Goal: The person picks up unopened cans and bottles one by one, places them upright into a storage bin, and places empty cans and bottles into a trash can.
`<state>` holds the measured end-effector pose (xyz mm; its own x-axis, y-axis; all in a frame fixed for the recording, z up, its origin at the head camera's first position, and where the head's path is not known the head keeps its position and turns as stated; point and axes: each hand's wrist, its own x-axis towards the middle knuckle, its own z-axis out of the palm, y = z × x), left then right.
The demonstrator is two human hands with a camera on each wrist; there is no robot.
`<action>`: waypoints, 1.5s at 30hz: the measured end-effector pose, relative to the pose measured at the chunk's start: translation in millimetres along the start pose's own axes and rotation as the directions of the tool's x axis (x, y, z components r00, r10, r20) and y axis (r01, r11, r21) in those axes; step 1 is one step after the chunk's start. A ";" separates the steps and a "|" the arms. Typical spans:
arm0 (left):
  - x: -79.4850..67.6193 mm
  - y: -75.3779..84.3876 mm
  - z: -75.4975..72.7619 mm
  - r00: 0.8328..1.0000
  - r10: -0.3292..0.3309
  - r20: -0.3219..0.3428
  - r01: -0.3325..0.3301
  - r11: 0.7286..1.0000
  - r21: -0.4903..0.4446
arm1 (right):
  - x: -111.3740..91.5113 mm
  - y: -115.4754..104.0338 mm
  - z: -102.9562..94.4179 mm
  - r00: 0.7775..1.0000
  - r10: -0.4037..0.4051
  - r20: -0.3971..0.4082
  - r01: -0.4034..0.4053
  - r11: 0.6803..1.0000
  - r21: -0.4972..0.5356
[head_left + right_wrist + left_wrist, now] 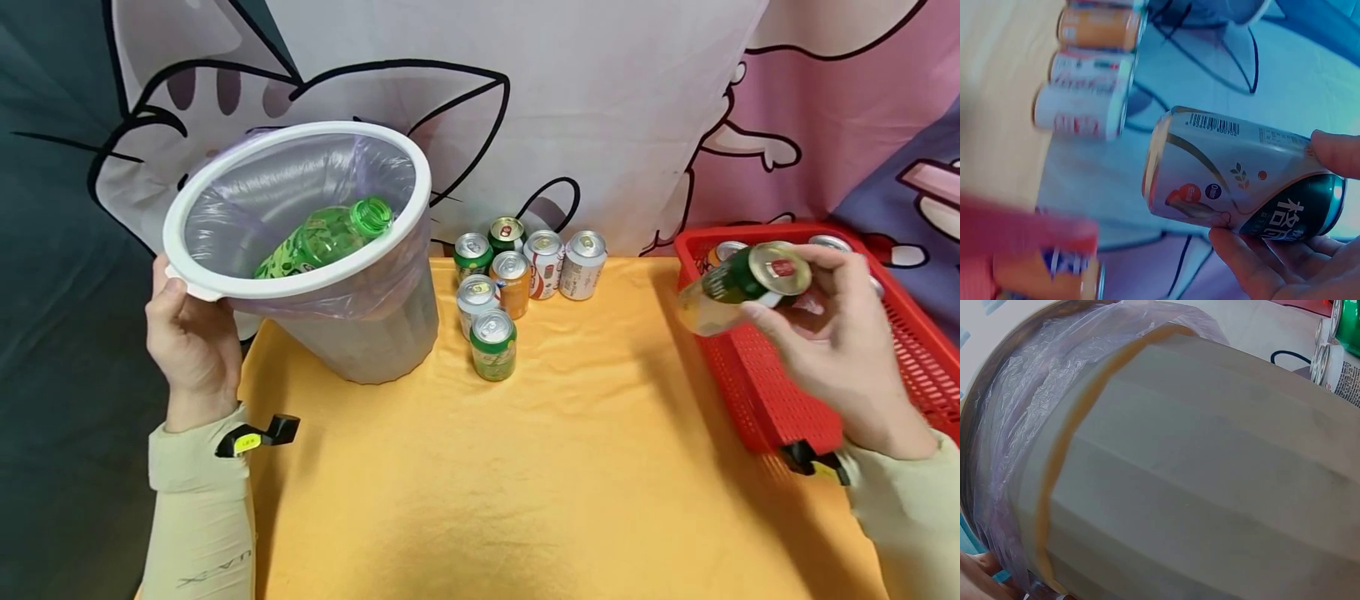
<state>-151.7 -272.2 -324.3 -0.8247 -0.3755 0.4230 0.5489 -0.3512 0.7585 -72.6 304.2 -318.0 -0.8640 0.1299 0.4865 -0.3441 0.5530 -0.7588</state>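
Observation:
In the head view my left hand [195, 350] grips the white rim of a grey trash bin [367, 342], which is tilted on the table. A thin purple bag [382, 179] lines the bin, and a green plastic bottle [330, 237] lies inside. On the other side, my right hand [847, 350] holds a green and pale gold drink can [750, 279] above the near left part of a red basket [731, 392]. The right wrist view shows this can [1241, 181] lying sideways between thumb and fingers, with its printed label visible.
Several drink cans stand grouped by the bin, among them an orange can [512, 287], a white can [582, 267] and a green can [493, 350]. More cans [830, 243] sit in the basket. A yellow cloth [525, 467] covers the table; a printed curtain [622, 100] hangs behind.

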 end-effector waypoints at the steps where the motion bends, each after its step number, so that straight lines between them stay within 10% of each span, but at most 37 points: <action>1: -0.1 -0.3 0.0 1.000 0.000 0.002 0.000 1.000 0.004 | 0.5 3.7 -4.7 0.999 0.026 -0.024 -0.025 0.999 0.023; 11: -0.5 -0.3 0.1 1.000 0.005 -0.001 -0.005 1.000 0.008 | 9.8 44.8 -42.5 0.967 0.205 -0.152 -0.232 0.955 -0.183; 21: -0.6 -1.5 0.9 1.000 -0.011 -0.002 0.011 1.000 0.009 | 25.3 74.8 -62.9 0.916 0.396 -0.066 -0.374 0.781 -0.500; 26: -0.6 -1.0 1.2 1.000 -0.010 0.003 0.010 1.000 0.016 | 37.8 86.6 -65.5 0.899 0.437 0.025 -0.326 0.707 -0.627; 35: -1.0 1.9 1.9 1.000 -0.030 -0.010 0.030 1.000 0.001 | 53.4 112.0 -59.2 0.892 0.400 0.209 -0.141 0.686 -0.714; 45: 0.0 1.7 3.0 1.000 -0.024 -0.011 0.024 1.000 0.001 | 55.2 123.6 -48.8 0.894 0.392 0.218 -0.104 0.655 -0.748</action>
<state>-151.2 -270.2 -321.5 -0.8360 -0.3762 0.3995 0.5291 -0.3595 0.7686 -145.0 419.8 -363.8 -0.9873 0.1529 0.0432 0.1396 0.9645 -0.2242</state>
